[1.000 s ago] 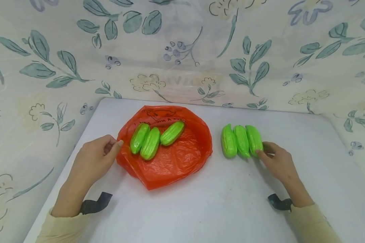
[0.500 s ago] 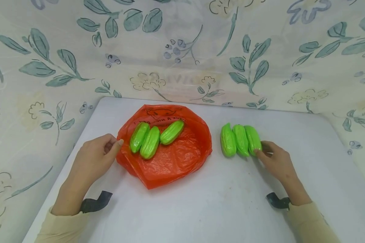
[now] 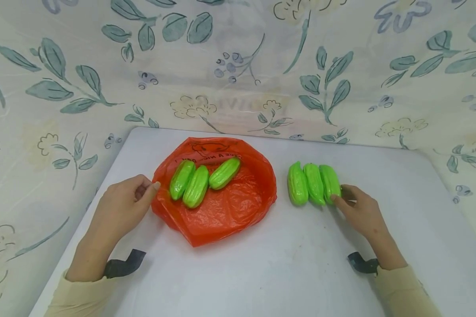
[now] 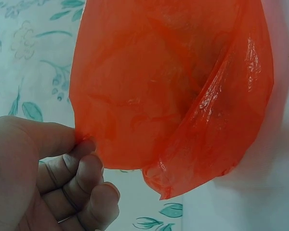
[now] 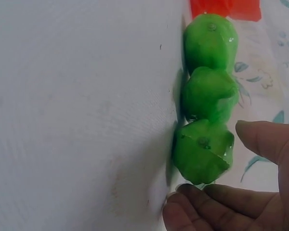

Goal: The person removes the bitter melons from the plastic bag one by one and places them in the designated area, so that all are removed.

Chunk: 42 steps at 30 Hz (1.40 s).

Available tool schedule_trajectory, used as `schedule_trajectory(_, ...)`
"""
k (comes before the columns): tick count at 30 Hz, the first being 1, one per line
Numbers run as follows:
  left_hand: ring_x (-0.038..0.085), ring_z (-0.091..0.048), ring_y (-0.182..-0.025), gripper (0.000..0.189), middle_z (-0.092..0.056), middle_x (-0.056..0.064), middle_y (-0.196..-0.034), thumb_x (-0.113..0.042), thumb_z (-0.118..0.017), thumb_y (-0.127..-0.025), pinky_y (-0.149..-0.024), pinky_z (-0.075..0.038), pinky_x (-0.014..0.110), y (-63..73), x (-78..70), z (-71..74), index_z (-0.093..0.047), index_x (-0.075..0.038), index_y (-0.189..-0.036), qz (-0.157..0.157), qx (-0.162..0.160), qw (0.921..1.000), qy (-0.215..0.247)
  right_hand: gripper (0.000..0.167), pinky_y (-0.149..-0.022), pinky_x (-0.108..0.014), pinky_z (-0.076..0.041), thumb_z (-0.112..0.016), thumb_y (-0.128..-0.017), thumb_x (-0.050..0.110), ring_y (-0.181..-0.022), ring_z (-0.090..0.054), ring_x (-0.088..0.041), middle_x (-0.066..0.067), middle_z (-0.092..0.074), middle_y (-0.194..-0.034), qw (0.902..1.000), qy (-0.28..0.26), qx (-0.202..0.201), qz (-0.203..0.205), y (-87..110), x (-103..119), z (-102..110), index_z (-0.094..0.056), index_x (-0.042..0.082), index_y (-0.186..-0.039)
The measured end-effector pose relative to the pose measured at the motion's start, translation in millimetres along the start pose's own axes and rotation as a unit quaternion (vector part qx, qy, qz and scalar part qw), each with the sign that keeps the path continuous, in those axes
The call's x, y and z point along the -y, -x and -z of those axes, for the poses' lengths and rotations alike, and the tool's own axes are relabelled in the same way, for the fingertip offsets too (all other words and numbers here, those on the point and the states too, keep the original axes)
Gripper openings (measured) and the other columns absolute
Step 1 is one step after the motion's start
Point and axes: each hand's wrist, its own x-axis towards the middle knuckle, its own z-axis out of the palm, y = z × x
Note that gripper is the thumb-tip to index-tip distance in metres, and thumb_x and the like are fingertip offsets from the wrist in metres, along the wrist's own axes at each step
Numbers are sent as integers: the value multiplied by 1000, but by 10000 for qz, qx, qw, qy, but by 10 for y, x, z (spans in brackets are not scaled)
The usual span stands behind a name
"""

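In the head view, a red plastic bag (image 3: 230,215) lies spread open with three glossy green ridged cucumber-like vegetables (image 3: 196,187) in it. My left hand (image 3: 120,211) pinches the bag's left edge between thumb and forefinger. In the left wrist view the other fingers (image 4: 89,173) curl below that pinch. Three more such vegetables stand side by side to the right of the bag, the rightmost vegetable (image 3: 330,182) closest to my right hand (image 3: 358,211). Relaxed fingertips (image 5: 183,192) reach its outer side, while the thumb (image 5: 255,137) is stretched out at its near end, not wrapped round it.
Everything lies on a white table (image 3: 262,281). Behind and beside the table hangs a floral cloth (image 3: 238,105). Each wrist carries a dark strap mount (image 3: 124,264).
My right hand and the rightmost vegetable have shifted very slightly left. The left hand keeps its pinch on the bag, which stays in place.
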Motion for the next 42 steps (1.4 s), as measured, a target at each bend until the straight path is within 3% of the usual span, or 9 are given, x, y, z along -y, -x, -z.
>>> schedule_trajectory(21,23,-53,-69,24,-59,1,-72,-30,-62,-104,-55,-47,30,0,14,2,-66,-8,-97,20,-9,10000,30,80,-99,-60,-51,-55,-106,52,-130,-55,-51,-33,-52,-147,10000,4,77,16,-14,76,71,-37,-8,-154)
schedule_trajectory(27,23,-53,-70,24,-59,1,-72,-30,-62,-104,-56,-47,30,0,7,8,-66,-8,-97,27,1,10000,39,81,-104,-67,-43,-55,-105,52,-137,-45,-55,-35,-46,-151,9995,296,9,127,5,139,109,-37,-9,-154)
schedule_trajectory(32,23,-53,-70,24,-59,1,-72,-30,-62,-104,-56,-47,30,1,14,3,-66,-8,-97,42,30,10000,27,78,-110,-69,-35,-57,-105,52,-144,-36,-54,-32,-41,-156,9982,409,-209,393,62,253,131,-39,-6,-155)
schedule_trajectory(42,23,-53,-70,23,-59,1,-72,-30,-63,-104,-56,-47,30,-8,9,-3,-66,-8,-97,47,35,10000,23,64,-108,-65,-40,-71,-101,32,-141,-45,-48,-25,-51,-151,9873,316,-728,1377,124,573,161,-49,-1,-150)
